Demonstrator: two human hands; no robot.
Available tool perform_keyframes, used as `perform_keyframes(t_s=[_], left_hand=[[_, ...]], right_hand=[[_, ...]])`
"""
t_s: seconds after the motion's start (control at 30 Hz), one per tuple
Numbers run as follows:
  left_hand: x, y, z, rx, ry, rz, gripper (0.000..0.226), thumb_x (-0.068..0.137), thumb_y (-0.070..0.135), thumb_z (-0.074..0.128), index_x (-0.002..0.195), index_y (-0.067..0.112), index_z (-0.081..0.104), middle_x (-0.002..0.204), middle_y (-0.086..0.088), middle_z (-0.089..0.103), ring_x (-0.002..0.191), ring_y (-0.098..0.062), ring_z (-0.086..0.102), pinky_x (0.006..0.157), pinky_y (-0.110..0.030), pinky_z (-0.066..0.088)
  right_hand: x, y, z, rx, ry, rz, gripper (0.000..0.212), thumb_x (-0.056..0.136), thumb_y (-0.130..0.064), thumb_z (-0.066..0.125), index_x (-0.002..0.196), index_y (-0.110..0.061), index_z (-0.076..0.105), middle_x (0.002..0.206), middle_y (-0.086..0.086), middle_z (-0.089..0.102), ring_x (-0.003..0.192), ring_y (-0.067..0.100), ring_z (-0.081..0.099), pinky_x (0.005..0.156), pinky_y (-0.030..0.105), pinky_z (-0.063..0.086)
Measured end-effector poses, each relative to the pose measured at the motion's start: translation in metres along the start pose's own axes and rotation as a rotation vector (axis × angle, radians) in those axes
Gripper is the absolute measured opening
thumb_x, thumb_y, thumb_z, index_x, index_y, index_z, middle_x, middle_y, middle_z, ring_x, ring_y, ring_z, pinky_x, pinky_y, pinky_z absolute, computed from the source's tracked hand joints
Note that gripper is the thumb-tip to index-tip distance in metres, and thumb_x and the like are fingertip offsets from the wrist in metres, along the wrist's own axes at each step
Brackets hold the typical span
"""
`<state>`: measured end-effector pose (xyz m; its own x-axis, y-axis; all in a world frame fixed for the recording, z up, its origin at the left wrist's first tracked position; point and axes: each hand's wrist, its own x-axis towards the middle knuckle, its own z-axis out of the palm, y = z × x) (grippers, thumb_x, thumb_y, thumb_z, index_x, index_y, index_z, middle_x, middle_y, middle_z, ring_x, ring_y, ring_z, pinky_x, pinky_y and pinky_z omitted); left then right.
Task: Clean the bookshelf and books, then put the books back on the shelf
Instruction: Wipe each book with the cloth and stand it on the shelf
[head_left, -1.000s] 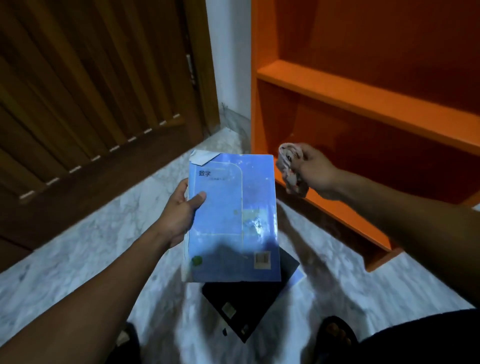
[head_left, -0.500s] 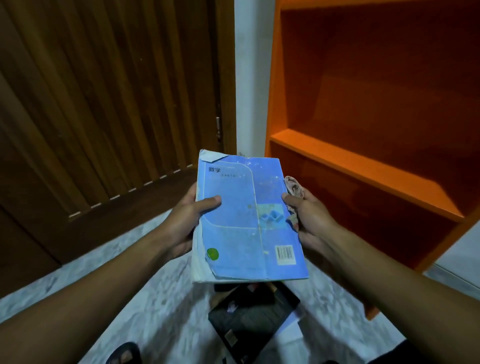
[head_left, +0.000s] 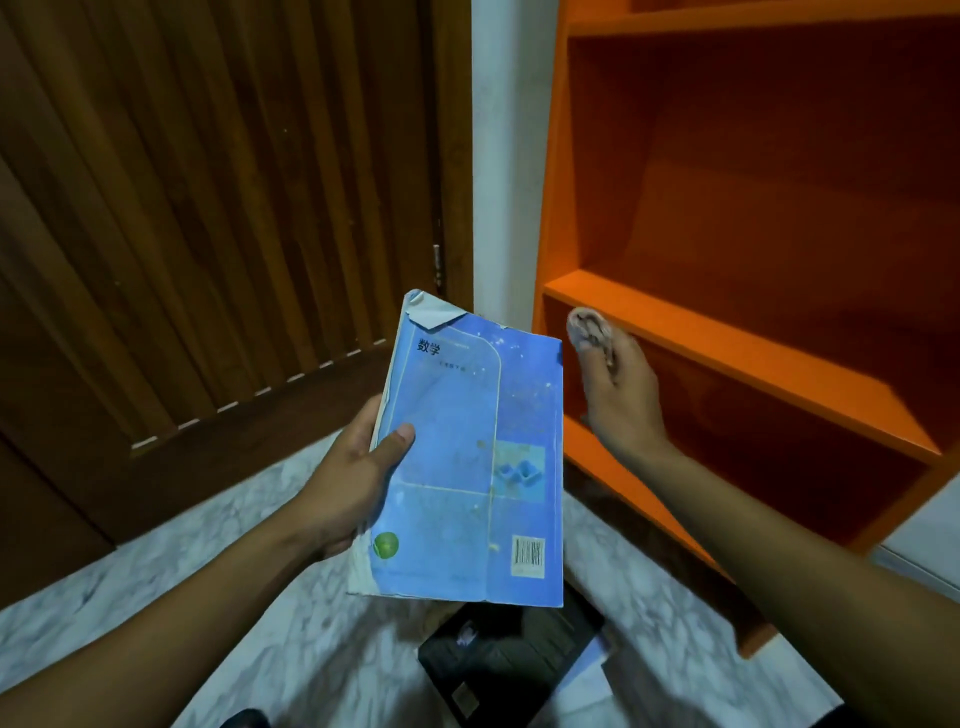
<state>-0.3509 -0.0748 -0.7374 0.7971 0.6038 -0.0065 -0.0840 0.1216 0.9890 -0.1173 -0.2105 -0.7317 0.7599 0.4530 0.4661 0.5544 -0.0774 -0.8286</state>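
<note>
Head view: right hand (head_left: 621, 395), clutching cloth (head_left: 587, 327), has left blue book (head_left: 467, 457); left hand (head_left: 353, 483) grips it.

I look down on a pale marble floor (head_left: 156, 597), grey-veined, running from the wooden door to the foot of the orange bookshelf (head_left: 737, 358); the bookshelf stands directly on that floor against the white wall; its boards that I can see carry no books; on the floor below me lies a black book (head_left: 498, 670), flat and turned at an angle, close to the shelf's base; a lighter book or sheet of paper (head_left: 589, 675) pokes out from under its right edge, too hidden for me to tell which; a dark shape at the bottom edge rests on the marble, unclear to me.
</note>
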Motion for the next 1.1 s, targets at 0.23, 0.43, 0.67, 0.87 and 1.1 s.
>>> perform_keyframes(t_s=[0.23, 0.43, 0.67, 0.87, 1.1], left_hand=[[0.010, -0.003, 0.014, -0.023, -0.003, 0.046, 0.034, 0.106, 0.022, 0.039, 0.137, 0.029, 0.050, 0.128, -0.001, 0.068, 0.110, -0.029, 0.069, 0.079, -0.046, 0.061], [0.026, -0.020, 0.018, -0.093, 0.136, 0.029, 0.027, 0.107, 0.025, 0.041, 0.126, 0.033, 0.058, 0.129, -0.002, 0.068, 0.117, -0.033, 0.065, 0.100, -0.064, 0.047], [0.030, -0.031, 0.005, -0.081, 0.259, -0.067, 0.028, 0.108, 0.033, 0.036, 0.123, 0.035, 0.059, 0.132, 0.002, 0.066, 0.119, -0.029, 0.064, 0.103, -0.059, 0.047], [0.020, -0.042, 0.003, -0.020, 0.239, -0.137, 0.034, 0.108, 0.036, 0.034, 0.135, 0.028, 0.051, 0.128, 0.000, 0.067, 0.107, -0.026, 0.070, 0.088, -0.050, 0.057], [0.008, -0.046, 0.004, -0.049, 0.132, -0.198, 0.049, 0.103, 0.045, 0.041, 0.149, 0.027, 0.038, 0.135, -0.002, 0.064, 0.113, -0.031, 0.068, 0.097, -0.060, 0.052]], right_hand=[[0.011, -0.011, 0.018, -0.464, -0.297, -0.352, 0.049, 0.104, -0.022, 0.041, 0.151, -0.032, 0.035, 0.165, 0.002, 0.021, 0.153, 0.018, 0.008, 0.112, 0.040, 0.013], [-0.064, 0.000, 0.015, -0.389, -0.538, -0.515, 0.048, 0.101, -0.016, 0.046, 0.148, -0.027, 0.044, 0.162, 0.001, 0.028, 0.152, 0.017, 0.017, 0.118, 0.048, 0.020], [-0.132, 0.035, -0.001, -0.203, -0.769, -0.640, 0.043, 0.095, 0.006, 0.049, 0.132, -0.011, 0.061, 0.149, 0.009, 0.049, 0.143, 0.022, 0.040, 0.111, 0.048, 0.037], [-0.147, 0.032, -0.012, -0.059, -0.763, -0.327, 0.033, 0.101, -0.003, 0.044, 0.123, -0.017, 0.064, 0.120, -0.005, 0.067, 0.112, 0.010, 0.063, 0.094, 0.025, 0.048], [-0.056, -0.009, 0.001, 0.085, -0.153, 0.014, 0.036, 0.108, -0.019, 0.037, 0.142, -0.019, 0.048, 0.118, -0.013, 0.061, 0.097, -0.002, 0.062, 0.080, 0.024, 0.053]])
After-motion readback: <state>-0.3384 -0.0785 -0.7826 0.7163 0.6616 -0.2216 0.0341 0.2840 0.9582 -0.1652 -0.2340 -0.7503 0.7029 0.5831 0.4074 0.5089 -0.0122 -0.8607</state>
